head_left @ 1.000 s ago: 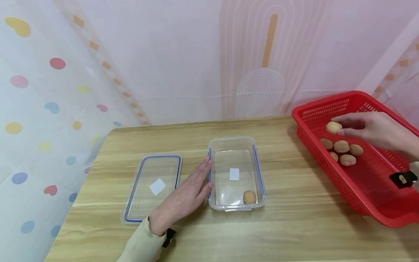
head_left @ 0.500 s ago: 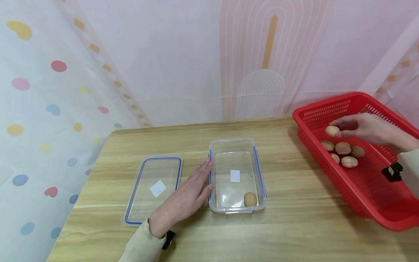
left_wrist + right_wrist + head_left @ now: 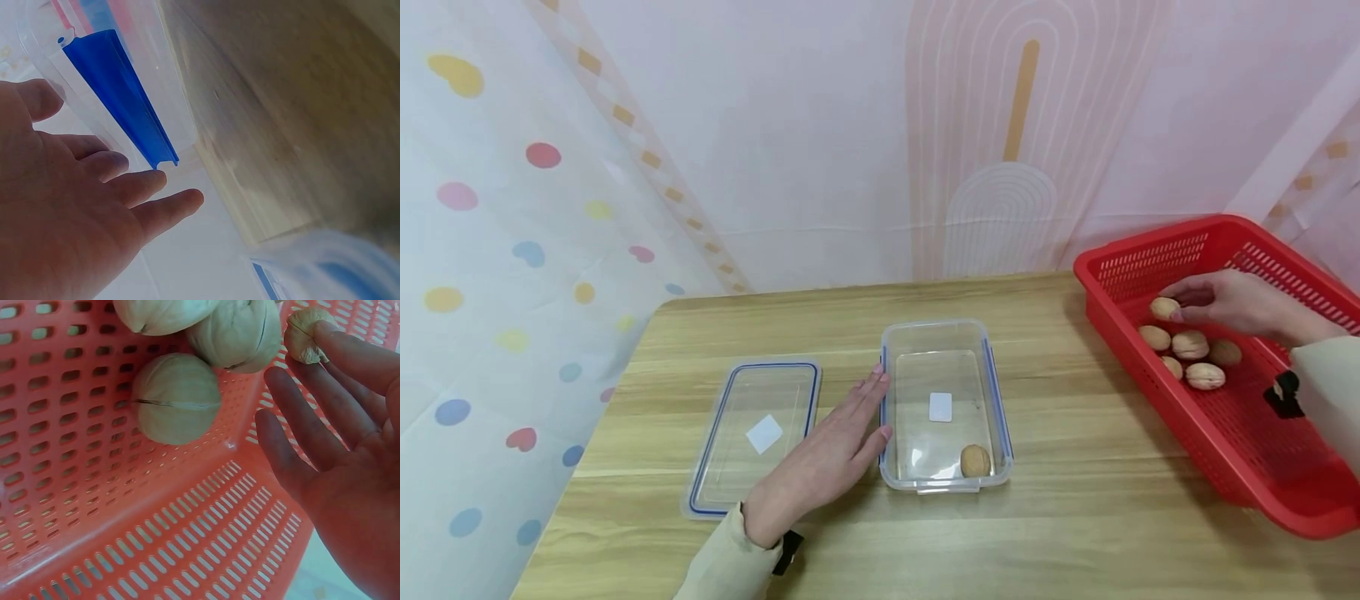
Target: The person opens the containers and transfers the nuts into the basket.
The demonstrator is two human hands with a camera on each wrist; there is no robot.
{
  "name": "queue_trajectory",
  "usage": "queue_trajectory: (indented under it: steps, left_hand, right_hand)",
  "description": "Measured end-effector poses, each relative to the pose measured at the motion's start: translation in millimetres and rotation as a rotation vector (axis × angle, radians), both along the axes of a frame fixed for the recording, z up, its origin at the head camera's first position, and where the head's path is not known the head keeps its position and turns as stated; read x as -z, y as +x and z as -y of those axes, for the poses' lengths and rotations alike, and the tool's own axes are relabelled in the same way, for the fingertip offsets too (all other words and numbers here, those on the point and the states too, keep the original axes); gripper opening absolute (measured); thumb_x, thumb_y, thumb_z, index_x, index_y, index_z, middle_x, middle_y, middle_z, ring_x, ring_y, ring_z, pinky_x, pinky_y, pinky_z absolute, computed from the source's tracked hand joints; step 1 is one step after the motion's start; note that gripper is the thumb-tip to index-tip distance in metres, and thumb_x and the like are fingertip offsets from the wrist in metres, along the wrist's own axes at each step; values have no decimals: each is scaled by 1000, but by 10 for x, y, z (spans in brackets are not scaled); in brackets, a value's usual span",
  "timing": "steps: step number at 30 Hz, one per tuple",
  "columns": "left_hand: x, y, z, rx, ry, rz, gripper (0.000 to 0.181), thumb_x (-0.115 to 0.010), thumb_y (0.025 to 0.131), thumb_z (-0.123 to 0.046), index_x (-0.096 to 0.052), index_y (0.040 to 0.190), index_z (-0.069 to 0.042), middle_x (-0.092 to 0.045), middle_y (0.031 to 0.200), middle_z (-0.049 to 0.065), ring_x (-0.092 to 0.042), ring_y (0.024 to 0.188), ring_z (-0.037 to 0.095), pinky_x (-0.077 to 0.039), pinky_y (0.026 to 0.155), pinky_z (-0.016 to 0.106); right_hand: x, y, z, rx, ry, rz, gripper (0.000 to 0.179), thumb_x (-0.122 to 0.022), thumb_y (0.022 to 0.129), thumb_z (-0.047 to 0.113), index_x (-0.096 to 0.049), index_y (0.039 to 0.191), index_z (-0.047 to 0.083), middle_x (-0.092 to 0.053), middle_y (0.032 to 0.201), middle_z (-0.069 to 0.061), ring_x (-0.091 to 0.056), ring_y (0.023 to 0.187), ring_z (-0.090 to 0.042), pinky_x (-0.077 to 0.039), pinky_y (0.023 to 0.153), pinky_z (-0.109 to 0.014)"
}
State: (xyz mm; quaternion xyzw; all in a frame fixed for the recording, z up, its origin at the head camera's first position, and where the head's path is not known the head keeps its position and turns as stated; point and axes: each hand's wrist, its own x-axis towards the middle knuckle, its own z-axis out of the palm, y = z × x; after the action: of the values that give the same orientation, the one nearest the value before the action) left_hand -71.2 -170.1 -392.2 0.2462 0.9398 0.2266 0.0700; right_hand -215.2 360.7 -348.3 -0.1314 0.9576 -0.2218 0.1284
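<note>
My right hand [image 3: 1243,304] reaches into the red basket [image 3: 1206,454] and pinches a walnut [image 3: 1165,309] between thumb and fingers. The right wrist view also shows this pinched walnut [image 3: 306,332]; the other fingers stretch out free. Beside it lie several more walnuts [image 3: 1190,344] on the basket floor. My left hand [image 3: 823,458] lies along the left side of a clear plastic container [image 3: 951,483], fingers nearly straight and fingertips at its wall. One walnut [image 3: 975,461] sits in the container's near right corner. A blue side clip [image 3: 119,94] is close to the left fingers in the left wrist view.
A clear lid [image 3: 722,442] with a blue seal lies flat on the wooden table [image 3: 1060,533], left of the container and partly behind my left forearm. A patterned cloth [image 3: 805,167] hangs behind the table. The basket stands at the right.
My right hand has lowered slightly with the walnut still pinched, and its wrist has shifted left. The left hand keeps its place at the container. The head view has tilted up a little.
</note>
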Motion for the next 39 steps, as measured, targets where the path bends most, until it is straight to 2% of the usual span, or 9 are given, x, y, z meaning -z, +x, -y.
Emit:
queue_trajectory:
  steps: [2,10,17,23,30,35,39]
  left_hand:
    - [1,-3,0,2,1,-7,66,-41,112,-36,-16,165,-7,-9,173,7,-18,157,32,-21,126,49]
    - [2,-3,-7,1,-2,0,65,-40,113,-37,-16,166,-7,-8,172,5,-17,157,32,-21,126,49]
    - [4,-7,-12,0,5,9,65,-40,113,-37,-16,166,-8,-7,172,4,-17,157,31,-21,126,48]
    - [-2,-20,-23,0,9,14,65,-41,113,-36,-16,166,-7,-7,172,5,-17,157,31,-21,126,48]
    - [21,-38,-29,5,22,15,66,-43,112,-34,-16,166,-6,-8,172,6,-17,157,32,-20,126,49]
    - [26,-40,-35,13,24,5,66,-43,112,-33,-16,166,-5,-8,173,6,-17,157,32,-21,126,49]
    - [19,-41,-37,12,13,4,66,-42,112,-34,-15,166,-6,-8,172,7,-17,157,31,-21,126,48]
  right_hand:
    - [7,-21,5,-9,9,-1,38,-70,99,14,-65,127,-11,-71,115,-29,-65,110,-46,-53,87,-47]
    - [58,-65,9,-39,27,-6,33,-70,97,6,-65,123,-15,-71,112,-30,-66,105,-43,-53,88,-52]
    - [98,-72,-23,-27,21,31,36,-69,98,5,-62,126,-17,-70,113,-33,-64,108,-49,-51,91,-60]
    - [112,-80,-39,-37,42,34,35,-69,98,7,-63,125,-16,-71,112,-31,-66,106,-44,-53,86,-50]
    - [112,-87,-56,-45,39,47,37,-69,98,6,-61,125,-17,-71,111,-30,-66,104,-42,-53,85,-48]
    - [84,-71,-76,-37,38,47,41,-70,97,6,-59,128,-18,-68,115,-35,-63,106,-47,-50,92,-61]
    - [9,-54,-81,-33,62,39,42,-71,96,7,-58,129,-17,-65,117,-36,-61,103,-47,-47,93,-68]
